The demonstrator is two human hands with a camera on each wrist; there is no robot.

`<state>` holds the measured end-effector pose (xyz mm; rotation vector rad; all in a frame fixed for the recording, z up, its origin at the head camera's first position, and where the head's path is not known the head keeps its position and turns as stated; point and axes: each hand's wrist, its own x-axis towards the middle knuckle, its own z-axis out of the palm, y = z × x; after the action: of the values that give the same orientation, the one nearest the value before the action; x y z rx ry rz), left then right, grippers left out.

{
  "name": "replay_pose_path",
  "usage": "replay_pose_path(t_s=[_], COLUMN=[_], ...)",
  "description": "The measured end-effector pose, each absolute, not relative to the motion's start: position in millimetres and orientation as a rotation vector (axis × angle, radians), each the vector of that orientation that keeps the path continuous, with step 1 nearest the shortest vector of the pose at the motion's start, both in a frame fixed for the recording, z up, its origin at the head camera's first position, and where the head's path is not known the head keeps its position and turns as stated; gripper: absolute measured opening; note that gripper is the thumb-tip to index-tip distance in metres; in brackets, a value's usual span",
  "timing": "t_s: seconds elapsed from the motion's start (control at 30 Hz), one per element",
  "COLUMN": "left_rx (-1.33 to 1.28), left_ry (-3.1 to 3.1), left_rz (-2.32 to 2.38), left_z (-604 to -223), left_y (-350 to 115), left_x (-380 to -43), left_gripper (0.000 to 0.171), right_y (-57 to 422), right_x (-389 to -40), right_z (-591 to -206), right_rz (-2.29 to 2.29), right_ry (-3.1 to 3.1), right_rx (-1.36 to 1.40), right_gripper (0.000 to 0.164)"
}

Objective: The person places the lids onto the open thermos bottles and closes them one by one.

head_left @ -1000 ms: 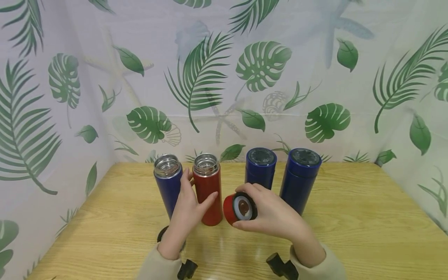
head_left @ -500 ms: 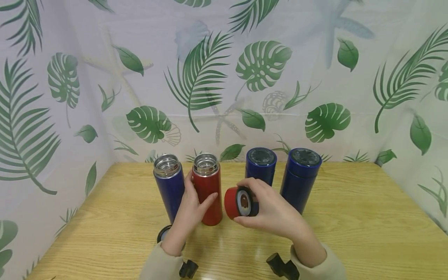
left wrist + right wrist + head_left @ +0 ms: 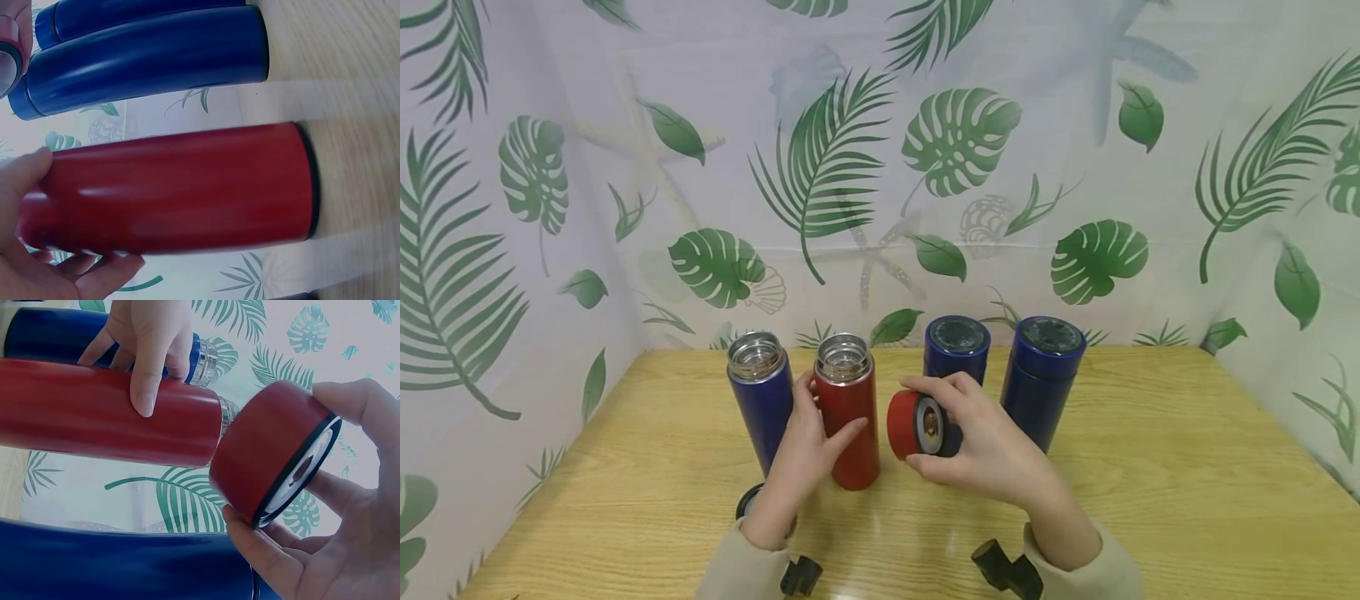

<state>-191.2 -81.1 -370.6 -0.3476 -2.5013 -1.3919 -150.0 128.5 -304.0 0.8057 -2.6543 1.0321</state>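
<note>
A red thermos bottle (image 3: 854, 404) stands without its lid, its steel mouth bare. My left hand (image 3: 808, 454) holds it, thumb on the front and the fingers round its left side; the left wrist view shows the thumb and fingertips (image 3: 112, 275) on opposite sides. To the right, my right hand (image 3: 988, 446) pinches a red lid (image 3: 902, 425) between thumb and fingers, tilted on its side. The lid's pale inner face is turned toward the right palm. In the head view the lid is apart from the bottle, level with its upper body.
A lidless blue bottle (image 3: 762, 412) stands close on the left of the red one. Behind the right hand are two blue bottles with dark-topped lids, a nearer-centre one (image 3: 957, 358) and a right one (image 3: 1047, 383). A black-rimmed lid (image 3: 747, 502) lies partly under the left wrist.
My left fingers have come onto the red bottle, which has shifted slightly toward me. The red lid has risen a little and turned, showing more of its red side.
</note>
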Motion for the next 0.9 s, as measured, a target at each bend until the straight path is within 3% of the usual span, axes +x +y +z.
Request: replay_pose_path(t_s=[0.7,0.9], left_rx=[-0.638,-0.749], left_ry=[-2.592,-2.598], left_rz=[-1.477,-1.556], left_z=[-363.8,-361.2], left_y=[-89.1,-88.7], left_x=[-189.4,-187.0], left_gripper=[0.072,0.07], right_y=[132.5,133.9], right_x=[-149.2,-148.7], right_z=[-297.0,-297.5], right_rz=[1.372,1.329], right_ry=[-2.348,-2.317], right_rx=[0.655,0.669], right_gripper=[0.053,0.059])
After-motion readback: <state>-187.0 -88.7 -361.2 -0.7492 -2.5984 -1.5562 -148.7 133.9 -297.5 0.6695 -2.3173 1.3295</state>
